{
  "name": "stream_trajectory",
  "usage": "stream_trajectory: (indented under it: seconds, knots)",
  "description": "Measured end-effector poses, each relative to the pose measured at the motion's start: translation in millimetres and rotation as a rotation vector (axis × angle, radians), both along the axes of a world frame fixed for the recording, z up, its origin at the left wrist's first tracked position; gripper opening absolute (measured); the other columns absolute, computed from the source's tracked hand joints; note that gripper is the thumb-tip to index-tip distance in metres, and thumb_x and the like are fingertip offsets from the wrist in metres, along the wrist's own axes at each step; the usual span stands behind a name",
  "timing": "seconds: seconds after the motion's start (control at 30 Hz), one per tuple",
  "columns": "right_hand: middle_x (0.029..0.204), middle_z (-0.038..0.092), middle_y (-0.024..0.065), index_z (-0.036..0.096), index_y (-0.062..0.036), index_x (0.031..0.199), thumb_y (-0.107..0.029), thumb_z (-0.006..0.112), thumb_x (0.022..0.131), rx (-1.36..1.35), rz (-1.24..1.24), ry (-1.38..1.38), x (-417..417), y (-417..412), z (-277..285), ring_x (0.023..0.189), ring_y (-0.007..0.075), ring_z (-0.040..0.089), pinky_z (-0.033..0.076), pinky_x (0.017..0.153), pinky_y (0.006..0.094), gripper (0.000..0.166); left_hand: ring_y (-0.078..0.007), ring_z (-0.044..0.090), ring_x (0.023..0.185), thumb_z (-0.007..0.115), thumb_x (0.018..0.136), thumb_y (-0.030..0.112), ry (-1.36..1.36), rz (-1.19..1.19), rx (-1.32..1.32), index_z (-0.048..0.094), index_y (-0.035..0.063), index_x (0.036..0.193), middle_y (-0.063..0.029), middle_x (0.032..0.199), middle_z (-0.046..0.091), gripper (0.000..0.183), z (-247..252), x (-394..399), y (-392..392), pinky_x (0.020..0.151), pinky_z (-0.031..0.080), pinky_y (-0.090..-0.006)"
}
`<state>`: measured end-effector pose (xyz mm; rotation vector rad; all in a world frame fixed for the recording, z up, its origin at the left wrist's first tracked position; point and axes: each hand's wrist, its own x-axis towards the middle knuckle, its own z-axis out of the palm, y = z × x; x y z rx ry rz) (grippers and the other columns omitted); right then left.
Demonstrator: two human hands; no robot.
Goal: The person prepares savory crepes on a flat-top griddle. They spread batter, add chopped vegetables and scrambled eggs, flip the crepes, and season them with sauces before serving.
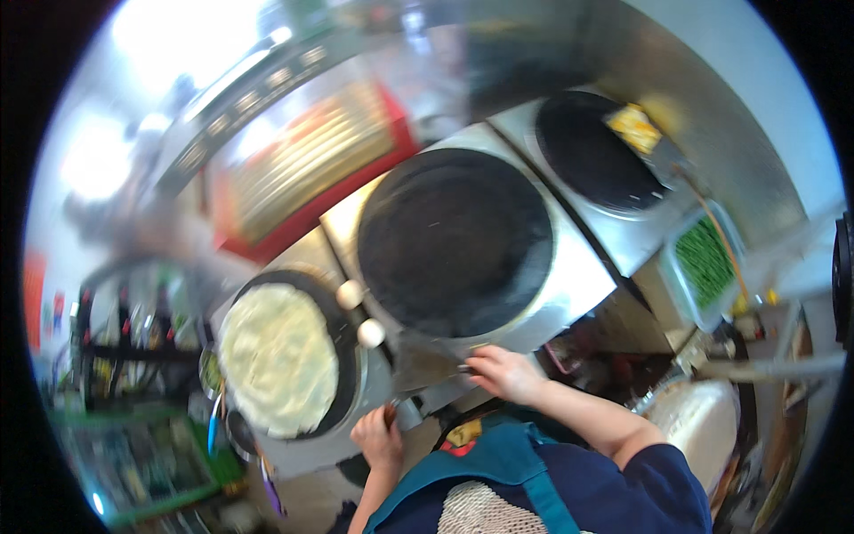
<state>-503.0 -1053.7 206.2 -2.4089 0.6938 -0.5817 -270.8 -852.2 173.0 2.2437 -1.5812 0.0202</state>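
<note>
My right hand grips the handle of a wide metal scraper, whose blade lies over the front edge of the middle griddle's steel top. My left hand is closed around a short brown handle; the working end of that tool is not clear. Ahead of both hands is a large round black griddle. On the left griddle lies a pale, thin pancake, slightly wrinkled. Two eggs, one beige and one whiter, rest at the gap between these griddles.
A spatula bearing yellow food lies over the right griddle. Chopped greens fill a plastic container beside it. A red-framed roller grill stands behind. A tub is at right, small bowls at left.
</note>
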Motion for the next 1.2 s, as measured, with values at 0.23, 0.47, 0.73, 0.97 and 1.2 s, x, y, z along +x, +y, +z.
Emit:
stream_trajectory:
  seconds: [0.23, 0.47, 0.73, 0.97, 1.2]
  knots:
    - [0.102, 0.059, 0.0149, 0.058, -0.0043, 0.111, -0.008, 0.066, 0.076, -0.241, -0.304, -0.147, -104, -55, 45, 0.089, 0.0305, 0.058, 0.05, 0.075, 0.0382, 0.036, -0.0394, 0.056, 0.092, 0.062, 0.076, 0.027, -0.107, -0.056, -0.094, 0.057, 0.0026, 0.11, -0.0193, 0.101, 0.058, 0.042, -28, 7, 1, 0.078, 0.044, -0.047]
    - [0.102, 0.054, 0.012, 0.048, 0.0028, 0.118, -0.009, 0.069, 0.077, -0.612, -1.908, -0.722, -491, -146, 37, 0.086, 0.0186, 0.053, 0.045, 0.078, 0.0315, 0.048, -0.0269, 0.059, 0.074, 0.046, 0.094, 0.04, -0.597, 0.027, -0.294, 0.065, 0.0083, 0.109, -0.0123, 0.09, 0.063, 0.04, 32, -45, -49, 0.066, 0.049, -0.0386]
    - [0.116, 0.06, 0.0152, 0.053, 0.0111, 0.115, -0.025, 0.082, 0.065, 0.186, -2.108, -0.781, -633, -169, -34, 0.103, 0.0238, 0.058, 0.044, 0.089, 0.0323, 0.068, -0.0303, 0.056, 0.087, 0.037, 0.096, 0.047, -0.491, 0.006, -0.232, 0.063, 0.0053, 0.111, -0.0172, 0.108, 0.058, 0.052, 55, -84, -65, 0.072, 0.047, -0.042]
    - [0.104, 0.065, 0.0152, 0.062, 0.0095, 0.103, -0.032, 0.085, 0.059, 0.22, -2.247, -0.541, -661, -196, -56, 0.09, 0.0239, 0.062, 0.049, 0.081, 0.0364, 0.065, -0.0377, 0.041, 0.118, 0.062, 0.071, 0.004, -0.323, 0.012, 0.022, 0.046, 0.0023, 0.129, -0.0219, 0.128, 0.041, 0.06, 55, -83, -58, 0.094, 0.038, -0.0487]
    - [0.098, 0.062, 0.0189, 0.059, 0.0043, 0.096, -0.051, 0.078, 0.062, -0.248, -2.345, -0.115, -666, -175, -60, 0.092, 0.0333, 0.059, 0.046, 0.085, 0.0419, 0.068, -0.0393, 0.035, 0.118, 0.058, 0.082, 0.011, -0.108, 0.064, 0.054, 0.042, 0.0004, 0.131, -0.0231, 0.128, 0.036, 0.053, 72, -87, -77, 0.099, 0.031, -0.0463]
